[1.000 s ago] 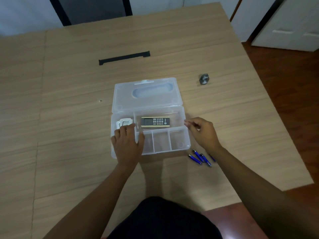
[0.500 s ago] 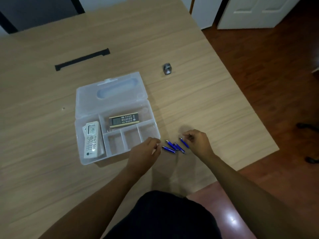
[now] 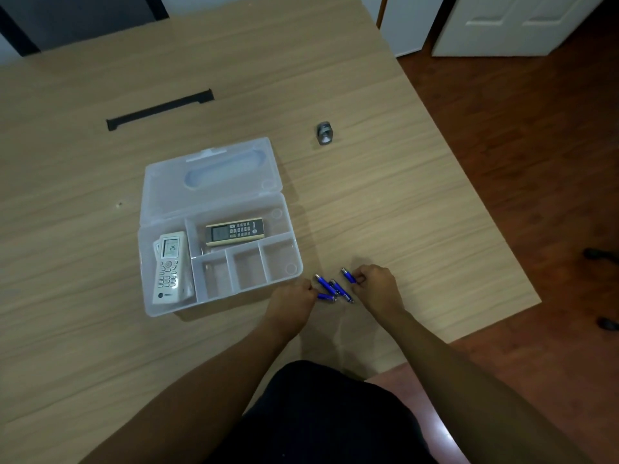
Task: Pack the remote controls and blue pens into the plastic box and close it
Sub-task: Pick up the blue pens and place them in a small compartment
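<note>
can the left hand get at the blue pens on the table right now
Probably yes. The left hand already has its fingertips at the nearest of the blue pens, which lie in the open on the table beside the plastic box.

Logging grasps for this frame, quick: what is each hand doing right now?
Left hand: fingertips pinched on a blue pen lying on the table.
Right hand: pinched on another blue pen.

An office or meeting room, by the look of it: a long pale wood-grain table (image 3: 368, 202) with a black cable slot (image 3: 160, 109) set into it, reddish wooden floor (image 3: 522, 169) beside it, white panelled doors (image 3: 509, 25) beyond.
</note>
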